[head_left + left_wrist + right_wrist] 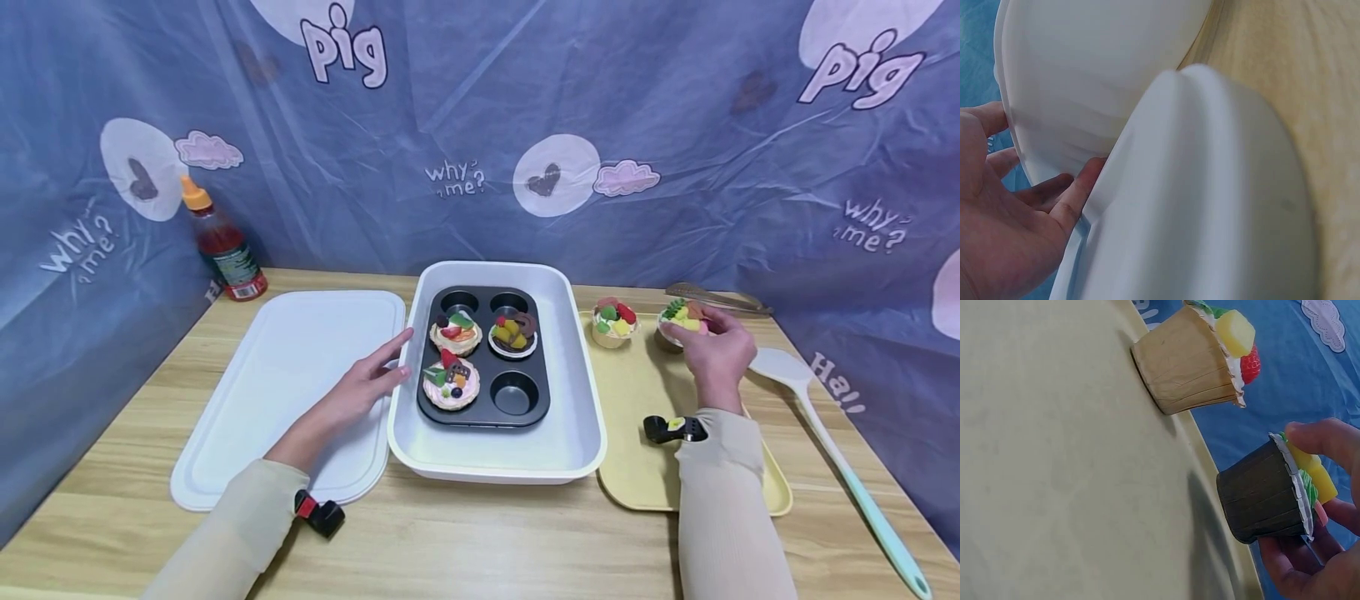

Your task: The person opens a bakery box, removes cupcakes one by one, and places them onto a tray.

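Observation:
My right hand (718, 348) pinches a fruit-topped cupcake (1263, 494) in a dark paper cup, thumb and fingers around its rim. It is over the far part of the yellow tray (637, 450); its shadow falls on the tray. Beside it stands another cupcake (615, 323) in a tan paper cup. My left hand (363, 387) touches the left rim of a white bin (495, 462) with extended fingers. Inside the bin sits a dark muffin tin (483, 408) bearing three fruit tarts, among them a pink cream one (452, 385) at front left.
A white cutting board (300, 350) lies left of the bin. A sauce bottle (232, 254) stands at the back left. Right of the tray lies a long spatula (832, 442), with metal tongs (720, 298) behind. A blue printed cloth (480, 100) hangs behind the table.

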The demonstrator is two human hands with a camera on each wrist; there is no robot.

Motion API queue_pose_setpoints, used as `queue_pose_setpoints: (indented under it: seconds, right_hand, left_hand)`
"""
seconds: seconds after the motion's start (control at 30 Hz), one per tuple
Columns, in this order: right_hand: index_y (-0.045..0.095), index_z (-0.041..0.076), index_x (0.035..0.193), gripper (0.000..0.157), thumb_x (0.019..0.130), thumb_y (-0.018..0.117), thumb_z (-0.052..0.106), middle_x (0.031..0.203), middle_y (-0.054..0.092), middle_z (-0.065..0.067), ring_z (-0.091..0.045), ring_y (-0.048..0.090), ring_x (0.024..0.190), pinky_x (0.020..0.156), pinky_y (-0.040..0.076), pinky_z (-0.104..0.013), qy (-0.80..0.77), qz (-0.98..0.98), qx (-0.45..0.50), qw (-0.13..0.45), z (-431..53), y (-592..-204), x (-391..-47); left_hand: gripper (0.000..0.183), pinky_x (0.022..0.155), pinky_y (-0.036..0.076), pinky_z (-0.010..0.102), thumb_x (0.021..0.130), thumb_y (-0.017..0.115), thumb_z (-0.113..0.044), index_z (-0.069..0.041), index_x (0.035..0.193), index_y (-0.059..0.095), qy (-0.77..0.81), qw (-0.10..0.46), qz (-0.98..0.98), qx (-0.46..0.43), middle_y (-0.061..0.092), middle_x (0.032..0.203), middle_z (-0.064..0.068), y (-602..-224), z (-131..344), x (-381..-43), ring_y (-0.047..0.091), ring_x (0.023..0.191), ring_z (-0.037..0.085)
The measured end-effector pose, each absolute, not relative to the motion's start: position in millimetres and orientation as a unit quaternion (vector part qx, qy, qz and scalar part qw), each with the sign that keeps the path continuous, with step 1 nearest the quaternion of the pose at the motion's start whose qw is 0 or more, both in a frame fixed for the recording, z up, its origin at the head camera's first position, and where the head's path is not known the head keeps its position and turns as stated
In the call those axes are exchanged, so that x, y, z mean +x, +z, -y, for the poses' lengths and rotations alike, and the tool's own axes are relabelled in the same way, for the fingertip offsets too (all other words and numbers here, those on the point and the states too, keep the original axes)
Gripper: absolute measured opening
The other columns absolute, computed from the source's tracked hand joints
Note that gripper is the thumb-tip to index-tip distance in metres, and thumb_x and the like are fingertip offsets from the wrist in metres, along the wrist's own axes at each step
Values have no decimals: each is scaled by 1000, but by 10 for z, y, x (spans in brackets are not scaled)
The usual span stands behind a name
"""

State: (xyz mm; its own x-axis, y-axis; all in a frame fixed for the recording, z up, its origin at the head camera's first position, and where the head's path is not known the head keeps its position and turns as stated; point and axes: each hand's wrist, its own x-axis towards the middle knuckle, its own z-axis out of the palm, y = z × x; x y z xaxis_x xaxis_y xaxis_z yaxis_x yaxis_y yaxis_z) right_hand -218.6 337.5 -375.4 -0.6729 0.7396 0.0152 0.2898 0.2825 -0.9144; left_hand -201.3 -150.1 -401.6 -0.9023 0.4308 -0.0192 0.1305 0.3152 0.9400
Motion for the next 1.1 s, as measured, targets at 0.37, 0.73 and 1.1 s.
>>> queue_pose_setpoints:
  seconds: [0.37,0.73,1.1]
  right_hand:
    - [67,19,133,71,68,93,31,94,53,19,3,52,91,85,45,-13,489,775,-336,218,-3344,-3770,-2211]
    - [65,18,135,72,71,91,37,108,60,9,-2,54,97,80,42,-12,462,794,-324,226,-3326,-3783,-2189]
    - [63,20,139,68,77,87,33,138,63,-7,-17,57,122,97,48,-21,453,805,-313,219,-3327,-3810,-2194]
  left_hand:
    - [63,103,51,43,107,51,-26,-21,162,22,557,139,-801,167,24,162,30,-3998,1498,-2003,49,135,45]
    - [63,106,50,46,107,51,-27,-22,162,22,559,140,-799,171,24,163,29,-4012,1502,-1999,47,138,45]
    - [63,106,50,47,107,51,-26,-22,162,22,563,142,-796,171,23,163,28,-4020,1503,-2009,46,138,45]
